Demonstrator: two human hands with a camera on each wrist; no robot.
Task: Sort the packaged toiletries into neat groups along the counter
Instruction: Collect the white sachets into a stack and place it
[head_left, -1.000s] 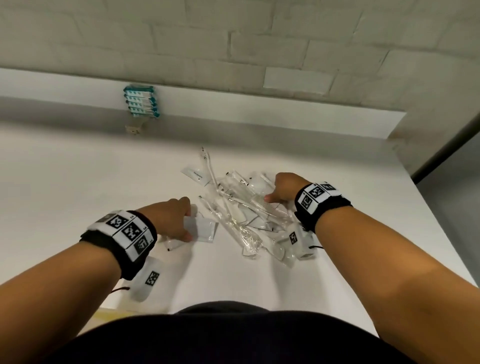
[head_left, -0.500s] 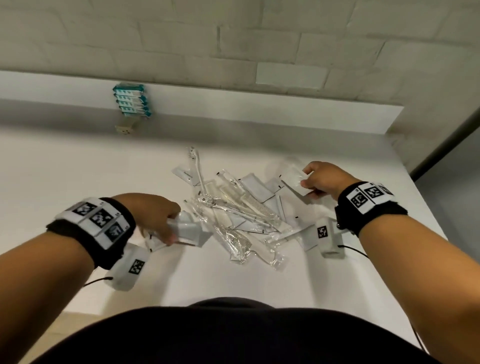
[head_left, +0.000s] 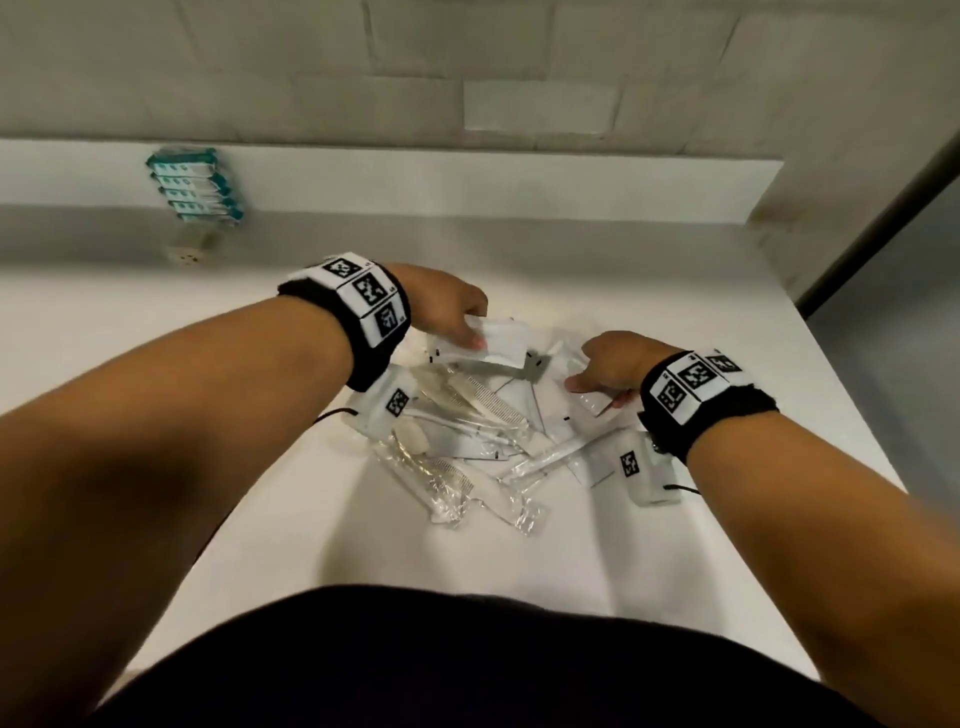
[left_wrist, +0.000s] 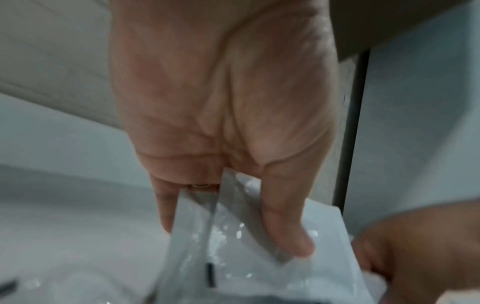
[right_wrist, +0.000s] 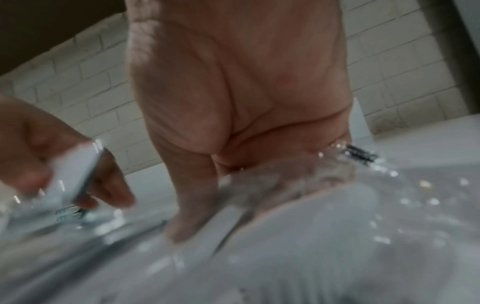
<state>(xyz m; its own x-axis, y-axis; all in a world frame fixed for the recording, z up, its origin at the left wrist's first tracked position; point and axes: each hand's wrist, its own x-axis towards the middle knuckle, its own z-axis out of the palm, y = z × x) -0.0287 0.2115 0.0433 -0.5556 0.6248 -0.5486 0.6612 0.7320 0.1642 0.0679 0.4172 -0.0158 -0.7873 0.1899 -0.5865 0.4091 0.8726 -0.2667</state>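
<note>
My left hand (head_left: 447, 306) pinches flat white packets (head_left: 493, 340) above the pile's (head_left: 467, 441) far edge; my right hand (head_left: 610, 364), beside it, grips a clear sachet (head_left: 592, 402).

Both wrist views are smeared with motion blur. In the right wrist view the clear packets (right_wrist: 298, 236) hide the right hand's fingers (right_wrist: 187, 226), and their contents cannot be read. The print on the teal packets (head_left: 195, 191) at the table's (head_left: 130, 338) back is too small to read.
</note>
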